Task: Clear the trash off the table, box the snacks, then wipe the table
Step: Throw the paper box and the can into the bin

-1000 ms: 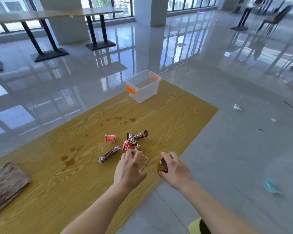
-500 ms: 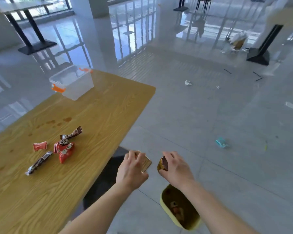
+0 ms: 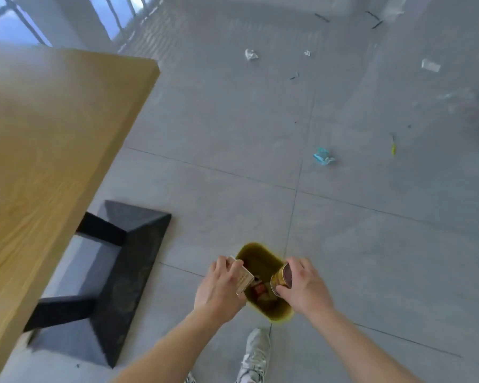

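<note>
Both hands over the bin, trash held ready to drop.

Left hand (image 3: 219, 288) has its grip closed on a small flat box (image 3: 244, 279); right hand (image 3: 306, 286) grips a gold can (image 3: 281, 277) — both above the open yellow bin (image 3: 277, 313) on the floor, off the table (image 3: 53, 161) edge, likely for a straight drop. Can lies tipped, long axis roughly level, dark end toward the camera; box slants down into the bin.

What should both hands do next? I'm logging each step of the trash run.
Probably let go. The left hand holds a small box and the right hand a can, both above the open yellow bin, so they should drop inside.
</note>
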A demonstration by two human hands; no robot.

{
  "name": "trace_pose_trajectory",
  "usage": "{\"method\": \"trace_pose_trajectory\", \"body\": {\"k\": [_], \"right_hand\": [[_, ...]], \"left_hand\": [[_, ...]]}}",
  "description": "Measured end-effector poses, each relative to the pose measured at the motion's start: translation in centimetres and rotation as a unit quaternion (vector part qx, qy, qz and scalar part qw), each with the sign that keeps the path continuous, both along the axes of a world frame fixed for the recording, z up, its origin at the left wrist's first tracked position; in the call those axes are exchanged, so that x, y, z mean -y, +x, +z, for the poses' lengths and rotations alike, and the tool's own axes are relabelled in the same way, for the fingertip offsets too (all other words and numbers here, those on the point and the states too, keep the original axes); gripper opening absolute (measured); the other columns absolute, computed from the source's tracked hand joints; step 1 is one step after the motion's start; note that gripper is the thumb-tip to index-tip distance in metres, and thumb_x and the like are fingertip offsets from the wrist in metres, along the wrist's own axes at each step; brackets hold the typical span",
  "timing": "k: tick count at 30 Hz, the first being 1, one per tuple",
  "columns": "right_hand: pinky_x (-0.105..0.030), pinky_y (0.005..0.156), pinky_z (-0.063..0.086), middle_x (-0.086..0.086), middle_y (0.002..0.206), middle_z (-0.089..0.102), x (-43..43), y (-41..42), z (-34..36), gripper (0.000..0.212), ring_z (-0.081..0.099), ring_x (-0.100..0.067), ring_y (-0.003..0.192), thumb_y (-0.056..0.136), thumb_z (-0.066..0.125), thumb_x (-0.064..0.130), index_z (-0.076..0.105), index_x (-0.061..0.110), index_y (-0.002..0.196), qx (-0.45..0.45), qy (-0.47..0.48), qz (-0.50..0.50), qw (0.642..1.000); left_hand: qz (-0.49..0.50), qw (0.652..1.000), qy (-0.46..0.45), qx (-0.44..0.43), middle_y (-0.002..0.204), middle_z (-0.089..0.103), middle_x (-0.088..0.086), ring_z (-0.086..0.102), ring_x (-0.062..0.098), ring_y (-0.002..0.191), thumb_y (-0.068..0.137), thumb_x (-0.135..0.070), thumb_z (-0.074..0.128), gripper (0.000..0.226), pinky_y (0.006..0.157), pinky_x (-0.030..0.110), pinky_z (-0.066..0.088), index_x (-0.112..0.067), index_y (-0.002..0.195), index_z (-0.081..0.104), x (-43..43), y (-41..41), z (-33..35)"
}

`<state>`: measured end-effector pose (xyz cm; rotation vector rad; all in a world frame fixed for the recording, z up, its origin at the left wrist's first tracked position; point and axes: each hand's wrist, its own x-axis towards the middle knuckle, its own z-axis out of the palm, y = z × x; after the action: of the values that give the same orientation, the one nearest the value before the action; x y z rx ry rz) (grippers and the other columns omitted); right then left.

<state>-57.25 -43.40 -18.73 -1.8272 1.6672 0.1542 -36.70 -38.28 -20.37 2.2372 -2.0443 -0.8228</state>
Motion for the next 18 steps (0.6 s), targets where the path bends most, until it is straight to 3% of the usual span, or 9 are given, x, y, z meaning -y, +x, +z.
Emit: {"method": "trace_pose_trajectory", "body": {"k": [10, 18], "right_hand": [[-0.034, 0.102, 0.044, -0.004, 0.135, 0.042, -0.4, -1.7, -18.7, 0.069, 0.046, -0.026, 0.124, 0.087, 0.070, 0.040, 0.039, 0.024, 0.145, -0.007, 0.057, -0.051, 0.997], [-0.031, 0.106, 0.041, -0.002, 0.136, 0.039, -0.1, -1.1, -27.5, 0.067, 0.046, -0.024, 0.120, 0.087, 0.074, 0.038, 0.038, 0.026, 0.143, -0.026, 0.058, -0.044, 0.997]], "left_hand": [[-0.103, 0.993, 0.055, 0.029, 0.129, 0.041, 0.002, 0.043, 0.022, 0.109, 0.079, -0.031, 0.062, 0.063, 0.084, 0.030, 0.040, -0.028, 0.137, 0.037, 2.3, -3.2, -16.6], [-0.130, 0.986, 0.077, 0.069, 0.131, 0.040, 0.002, 0.042, 0.022, 0.111, 0.081, -0.029, 0.069, 0.066, 0.094, 0.033, 0.043, -0.029, 0.138, 0.036, 3.3, -4.1, -24.6]]}}
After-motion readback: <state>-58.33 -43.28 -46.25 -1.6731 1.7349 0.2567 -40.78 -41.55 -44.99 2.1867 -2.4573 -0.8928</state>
